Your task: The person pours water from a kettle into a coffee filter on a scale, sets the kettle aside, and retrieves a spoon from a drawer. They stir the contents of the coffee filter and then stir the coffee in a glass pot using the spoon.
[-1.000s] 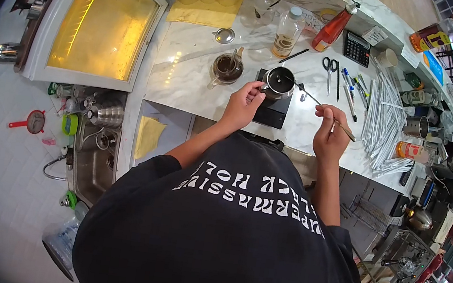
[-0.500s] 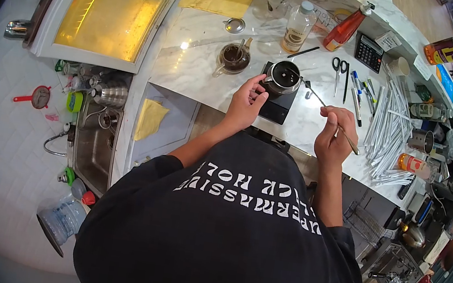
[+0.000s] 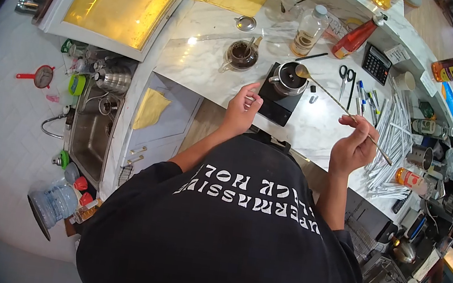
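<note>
A metal cup [image 3: 290, 79] of dark liquid stands on a black scale [image 3: 277, 106]. My right hand [image 3: 355, 142] pinches the twisted handle of a long spoon [image 3: 332, 97], whose bowl is up at the cup's right rim. Just left of the scale, my left hand [image 3: 243, 107] is off the cup, fingers loosely curled and apart, holding nothing. A glass pot [image 3: 242, 55] with dark contents and a utensil in it stands to the left. Behind it lies a small round metal lid [image 3: 246, 24].
Behind the cup are a clear bottle [image 3: 309, 33] and a red bottle [image 3: 357, 38]. Scissors [image 3: 345, 78], pens, a calculator [image 3: 376, 64] and a pile of wrapped straws [image 3: 391, 143] lie to the right. A sink [image 3: 88, 146] is at the left.
My left hand has let go of the cup's handle. My right hand has moved right, and the spoon's bowl has come up out of the cup. The camera view has shifted.
</note>
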A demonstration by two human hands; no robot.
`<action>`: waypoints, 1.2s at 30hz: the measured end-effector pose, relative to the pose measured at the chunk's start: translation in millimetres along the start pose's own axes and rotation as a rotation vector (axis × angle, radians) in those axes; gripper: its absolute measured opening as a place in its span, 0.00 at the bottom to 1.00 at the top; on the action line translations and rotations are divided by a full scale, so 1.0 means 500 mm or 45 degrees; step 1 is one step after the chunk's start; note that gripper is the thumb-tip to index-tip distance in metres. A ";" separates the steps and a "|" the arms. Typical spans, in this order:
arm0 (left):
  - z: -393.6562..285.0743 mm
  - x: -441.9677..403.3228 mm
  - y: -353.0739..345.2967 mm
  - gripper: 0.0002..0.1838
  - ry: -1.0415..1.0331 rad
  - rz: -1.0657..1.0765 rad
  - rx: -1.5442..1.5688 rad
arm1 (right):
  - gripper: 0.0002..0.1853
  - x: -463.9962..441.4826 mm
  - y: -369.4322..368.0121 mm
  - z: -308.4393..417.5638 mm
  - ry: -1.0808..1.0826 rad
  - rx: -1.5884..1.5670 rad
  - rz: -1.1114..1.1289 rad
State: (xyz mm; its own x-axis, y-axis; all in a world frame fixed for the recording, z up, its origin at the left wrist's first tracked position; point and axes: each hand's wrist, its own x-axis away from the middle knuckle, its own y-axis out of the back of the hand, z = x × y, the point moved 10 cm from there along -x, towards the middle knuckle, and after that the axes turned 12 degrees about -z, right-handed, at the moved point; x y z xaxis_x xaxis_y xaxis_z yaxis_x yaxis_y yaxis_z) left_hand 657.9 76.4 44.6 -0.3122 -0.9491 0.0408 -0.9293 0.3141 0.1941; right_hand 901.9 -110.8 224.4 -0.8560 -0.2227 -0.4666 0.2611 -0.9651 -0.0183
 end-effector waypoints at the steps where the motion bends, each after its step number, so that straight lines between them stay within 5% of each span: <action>1: 0.001 -0.002 0.006 0.24 -0.002 -0.002 -0.016 | 0.14 -0.004 0.002 -0.002 -0.013 0.020 -0.019; 12: 0.032 -0.065 0.087 0.17 0.026 0.019 -0.070 | 0.14 0.011 -0.063 0.026 0.272 0.137 0.214; 36: -0.002 -0.154 0.044 0.16 -0.020 0.432 -0.120 | 0.16 0.084 -0.051 0.055 0.134 0.342 -0.208</action>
State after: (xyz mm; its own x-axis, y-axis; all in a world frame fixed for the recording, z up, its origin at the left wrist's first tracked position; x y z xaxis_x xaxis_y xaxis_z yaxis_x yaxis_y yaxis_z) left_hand 661.9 156.1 46.9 -0.6036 -0.7905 0.1039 -0.7502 0.6073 0.2617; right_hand 846.8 -99.2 229.6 -0.8221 -0.0599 -0.5661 -0.0152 -0.9918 0.1270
